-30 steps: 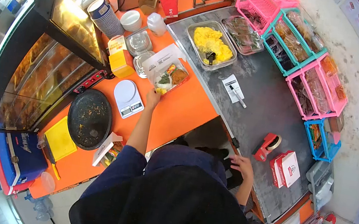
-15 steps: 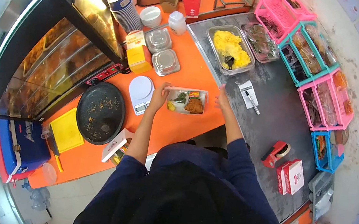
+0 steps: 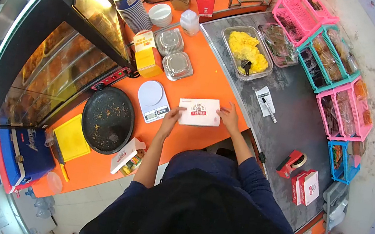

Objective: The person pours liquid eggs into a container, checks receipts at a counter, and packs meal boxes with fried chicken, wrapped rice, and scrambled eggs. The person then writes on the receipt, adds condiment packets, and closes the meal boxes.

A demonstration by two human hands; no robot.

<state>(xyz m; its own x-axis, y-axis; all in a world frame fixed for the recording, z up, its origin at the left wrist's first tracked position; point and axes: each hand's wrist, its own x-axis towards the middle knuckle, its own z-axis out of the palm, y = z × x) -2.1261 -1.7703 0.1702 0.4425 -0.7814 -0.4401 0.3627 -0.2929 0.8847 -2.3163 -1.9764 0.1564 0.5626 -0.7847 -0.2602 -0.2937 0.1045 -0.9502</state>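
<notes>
A white cardboard meal box (image 3: 199,112) with a red printed logo lies on the orange counter in front of me, its lid down over the food. My left hand (image 3: 174,115) grips the box's left edge with bent fingers. At the opposite edge, my right hand (image 3: 229,117) has its fingertips on the box's right side, some fingers lifted. A white digital kitchen scale (image 3: 151,94) is just left of the box. Another box, its lid raised (image 3: 125,153) and food showing inside, sits near my left forearm.
Left of the scale are a round black pan (image 3: 107,121) with crumbs, a yellow cutting board (image 3: 73,137) and a knife (image 3: 63,165). A glass display warmer (image 3: 56,70) stands behind. On the dark table are a tray of yellow food (image 3: 252,53), a marker (image 3: 269,111) and a tape dispenser (image 3: 291,164).
The meal box's lid has come down and now covers the chicken and vegetables seen inside before. My right hand has moved in from the side to the box's right edge.
</notes>
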